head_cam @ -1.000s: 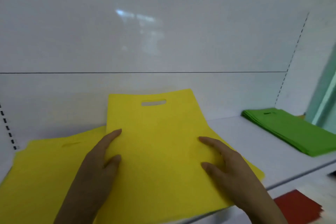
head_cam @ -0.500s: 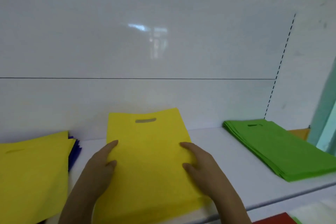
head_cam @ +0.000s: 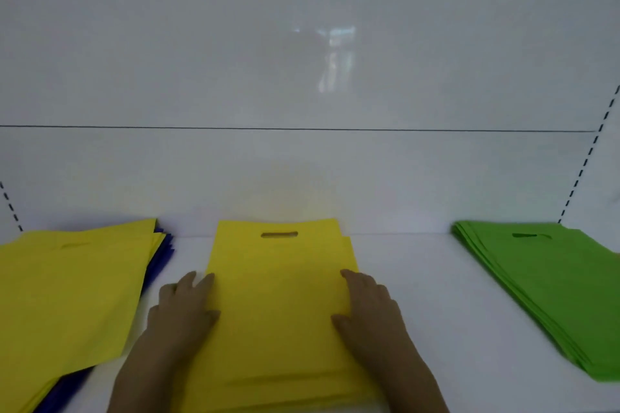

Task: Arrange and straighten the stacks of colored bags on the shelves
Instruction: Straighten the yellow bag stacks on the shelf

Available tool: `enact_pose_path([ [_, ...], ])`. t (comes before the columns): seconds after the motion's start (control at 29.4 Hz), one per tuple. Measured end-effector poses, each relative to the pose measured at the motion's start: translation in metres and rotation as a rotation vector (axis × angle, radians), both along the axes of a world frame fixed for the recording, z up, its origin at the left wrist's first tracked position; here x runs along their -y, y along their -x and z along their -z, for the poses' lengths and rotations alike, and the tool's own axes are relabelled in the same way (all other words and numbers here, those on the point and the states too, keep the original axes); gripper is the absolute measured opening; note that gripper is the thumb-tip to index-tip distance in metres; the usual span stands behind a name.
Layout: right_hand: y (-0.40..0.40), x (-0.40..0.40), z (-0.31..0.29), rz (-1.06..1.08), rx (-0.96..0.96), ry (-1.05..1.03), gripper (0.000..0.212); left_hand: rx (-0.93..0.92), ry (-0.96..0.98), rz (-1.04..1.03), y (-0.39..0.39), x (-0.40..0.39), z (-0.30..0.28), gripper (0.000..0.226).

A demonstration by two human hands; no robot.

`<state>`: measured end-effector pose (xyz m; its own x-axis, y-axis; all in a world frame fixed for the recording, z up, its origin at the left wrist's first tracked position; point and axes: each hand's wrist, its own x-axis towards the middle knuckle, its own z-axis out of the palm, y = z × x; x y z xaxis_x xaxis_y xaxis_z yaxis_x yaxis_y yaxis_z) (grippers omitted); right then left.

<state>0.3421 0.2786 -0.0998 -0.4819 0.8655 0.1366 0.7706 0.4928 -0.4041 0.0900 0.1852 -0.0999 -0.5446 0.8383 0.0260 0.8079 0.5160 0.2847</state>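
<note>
Presently, both hands rest flat on the middle yellow stack [head_cam: 281,298], which lies on the white shelf [head_cam: 419,295] with its cut-out handle slot [head_cam: 279,234] toward the back panel [head_cam: 302,77].

Left hand [head_cam: 184,308]: palm down at the stack's left edge, fingers extended and close together, fingertips at the edge of the top bag, thumb lying on the yellow surface. The fingers are straight, not curled round anything; they press against the stack.

Right hand [head_cam: 372,312]: palm down on the stack's right side, fingers extended forward along the right edge, thumb spread inward on the top bag. It grips nothing; it presses flat.

Stack condition: the top bag sits nearly square to the shelf. At the upper right corner, a lower bag's edge shows slightly offset from the top one. Near the front edge, layered edges show under the top bag.

Adjacent items: a second yellow stack [head_cam: 67,295] lies to the left, turned at an angle and well fanned at its right edge. Dark blue bags [head_cam: 161,251] show beneath it, along its right side and at the lower left. It lies just beside the left hand, apart from the middle stack.

A green stack [head_cam: 550,288] lies well apart to the right, angled, its layers visibly stepped along the left edge, handle slot toward the back.

The back panel is white and glossy, with a horizontal seam and dashed slot rows at either side.
</note>
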Motion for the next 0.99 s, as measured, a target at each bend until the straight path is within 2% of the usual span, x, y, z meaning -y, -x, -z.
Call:
enact_pose_path([
  [0.07, -0.003, 0.001, -0.008, 0.018, 0.002, -0.023, 0.074, -0.015, -0.029, -0.027, 0.003, 0.003, -0.001, 0.069],
  [0.2, 0.006, 0.021, -0.03, -0.141, -0.283, -0.049, 0.056, 0.174, -0.414, 0.038, -0.007, 0.023, -0.014, 0.055],
  [0.41, 0.084, 0.068, -0.04, -0.391, -0.397, -0.057, 0.04, 0.117, -0.568, -0.006, 0.014, 0.08, -0.038, 0.04],
  [0.58, 0.155, 0.099, -0.033, -0.489, -0.368, 0.027, 0.041, 0.139, -0.62, -0.066, 0.057, 0.133, -0.051, 0.034],
  [0.75, 0.216, 0.121, -0.031, -0.515, -0.283, 0.052, 0.048, 0.134, -0.606, -0.04, 0.11, 0.162, -0.058, 0.032],
  [0.85, 0.247, 0.132, -0.029, -0.459, -0.207, 0.08, 0.054, 0.119, -0.601, -0.04, 0.146, 0.174, -0.059, 0.033],
  [0.99, 0.284, 0.144, -0.025, -0.275, -0.044, 0.048, 0.058, 0.164, -0.498, -0.097, 0.204, 0.188, -0.049, 0.042],
])
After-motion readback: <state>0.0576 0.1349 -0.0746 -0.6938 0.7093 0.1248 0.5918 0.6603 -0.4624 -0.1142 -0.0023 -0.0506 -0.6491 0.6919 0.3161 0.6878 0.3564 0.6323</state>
